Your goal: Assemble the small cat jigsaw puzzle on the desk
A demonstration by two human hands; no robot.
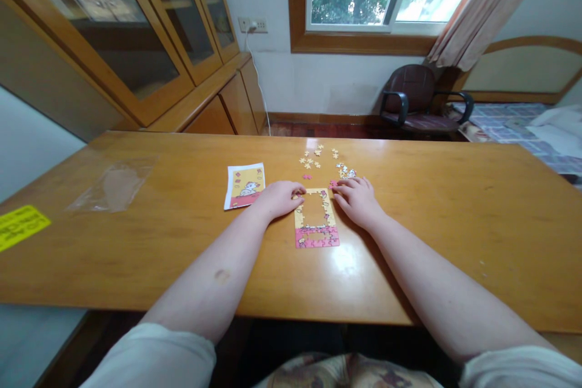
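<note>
A partly assembled jigsaw puzzle lies flat on the table, with a yellow upper frame, a pink lower band and gaps inside. At its upper left corner rests my left hand, thumb and fingers apart, touching the edge. My right hand is just off the upper right side, its fingers spread low over the table. Close to those fingertips are pink puzzle pieces; whether I touch them I cannot tell. White patterned pieces lie just beyond. Further back are loose yellow pieces and a separate pink piece.
Left of the puzzle lies a printed picture sheet showing a white animal on yellow and pink. A clear plastic bag and a yellow label are farther left on the wooden table. An office chair stands beyond.
</note>
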